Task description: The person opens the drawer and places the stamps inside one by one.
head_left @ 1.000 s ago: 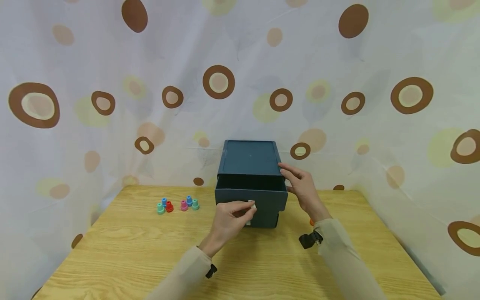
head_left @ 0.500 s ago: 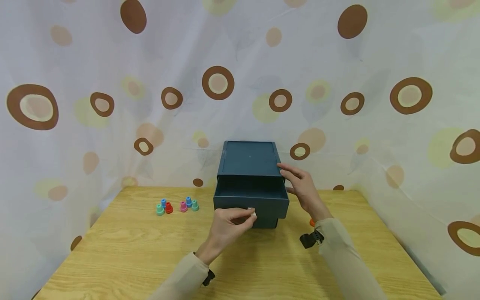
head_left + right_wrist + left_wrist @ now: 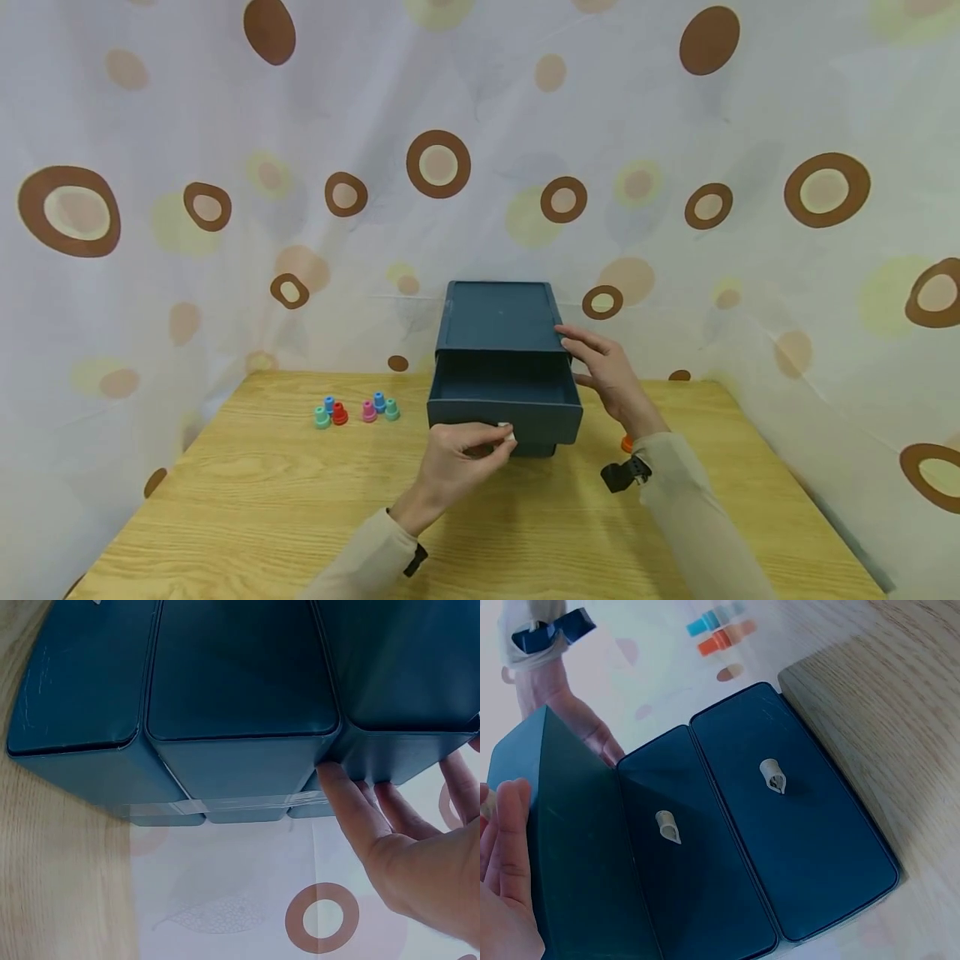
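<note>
A dark blue drawer unit stands on the table, its top drawer pulled well out; the visible part of its inside looks bare. My left hand pinches the white pull tab on that drawer's front between thumb and fingers. In the left wrist view, two lower drawers are closed, with white loop pulls on their fronts. My right hand rests against the unit's upper right side, fingers spread. The right wrist view shows these fingers touching the side wall.
Several small coloured plastic cones stand on the table left of the unit, among them a red cone and a pink cone. An orange object is partly hidden behind my right wrist. A patterned cloth hangs behind.
The top drawer has slid further out toward me, with my left hand drawing back and down on its pull tab. My right hand has stayed against the unit's side.
</note>
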A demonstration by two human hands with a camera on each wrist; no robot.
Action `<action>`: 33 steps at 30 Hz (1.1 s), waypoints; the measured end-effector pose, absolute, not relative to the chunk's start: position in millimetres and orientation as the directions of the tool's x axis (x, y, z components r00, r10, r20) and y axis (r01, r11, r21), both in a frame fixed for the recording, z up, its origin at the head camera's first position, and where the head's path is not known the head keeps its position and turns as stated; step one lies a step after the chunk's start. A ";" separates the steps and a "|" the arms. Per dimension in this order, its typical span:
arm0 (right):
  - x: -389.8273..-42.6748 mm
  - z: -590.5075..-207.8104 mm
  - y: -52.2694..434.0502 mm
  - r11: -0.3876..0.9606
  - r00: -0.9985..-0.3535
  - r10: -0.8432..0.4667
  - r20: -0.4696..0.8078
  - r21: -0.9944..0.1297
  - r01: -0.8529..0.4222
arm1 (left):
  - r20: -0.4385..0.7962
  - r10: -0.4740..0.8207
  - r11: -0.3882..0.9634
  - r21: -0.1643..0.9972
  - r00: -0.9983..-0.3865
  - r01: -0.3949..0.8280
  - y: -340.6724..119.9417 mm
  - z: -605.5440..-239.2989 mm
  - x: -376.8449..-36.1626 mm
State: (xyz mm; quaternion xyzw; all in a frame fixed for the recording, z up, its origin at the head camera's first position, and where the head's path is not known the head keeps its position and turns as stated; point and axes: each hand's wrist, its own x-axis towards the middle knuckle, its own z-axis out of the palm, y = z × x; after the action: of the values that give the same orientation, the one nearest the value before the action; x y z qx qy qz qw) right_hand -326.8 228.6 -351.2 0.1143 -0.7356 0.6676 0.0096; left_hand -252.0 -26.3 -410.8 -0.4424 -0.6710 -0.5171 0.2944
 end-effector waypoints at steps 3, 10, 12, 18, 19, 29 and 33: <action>-327.5 -352.2 229.2 0.087 -0.974 -0.152 0.165 -0.980 -0.180 | 0.851 0.297 0.068 0.433 -0.432 0.899 -26.9 -410.0 -249.5; -328.3 -353.7 230.2 0.119 -0.974 -0.148 0.172 -0.975 -0.190 | 0.853 0.312 0.066 0.420 -0.419 0.905 -27.5 -408.9 -245.9; -327.7 -353.9 230.0 0.120 -0.974 -0.147 0.170 -0.975 -0.188 | 0.850 0.311 0.070 0.427 -0.426 0.902 -27.7 -409.4 -245.1; -325.5 -354.6 228.4 0.122 -0.975 -0.141 0.169 -0.975 -0.186 | 0.830 0.299 0.075 0.472 -0.471 0.878 -28.5 -411.0 -240.0; -325.3 -354.6 227.9 0.125 -0.975 -0.140 0.171 -0.974 -0.188 | 0.826 0.297 0.079 0.478 -0.479 0.875 -28.8 -410.9 -239.3; -325.7 -355.4 225.7 0.130 -0.976 -0.140 0.170 -0.974 -0.188 | 0.786 0.309 0.092 0.536 -0.536 0.839 -41.2 -412.7 -237.4; -326.0 -352.0 227.6 0.131 -0.973 -0.140 0.181 -0.971 -0.200 | 0.786 0.290 0.120 0.536 -0.546 0.835 -50.7 -414.8 -240.8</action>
State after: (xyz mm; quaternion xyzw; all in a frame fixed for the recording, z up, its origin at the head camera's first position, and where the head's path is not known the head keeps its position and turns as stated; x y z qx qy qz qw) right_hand -326.0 227.6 -352.0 0.1131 -0.7517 0.6493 0.0227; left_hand -240.8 -50.7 -414.8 -0.4003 -0.7025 -0.5288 0.2580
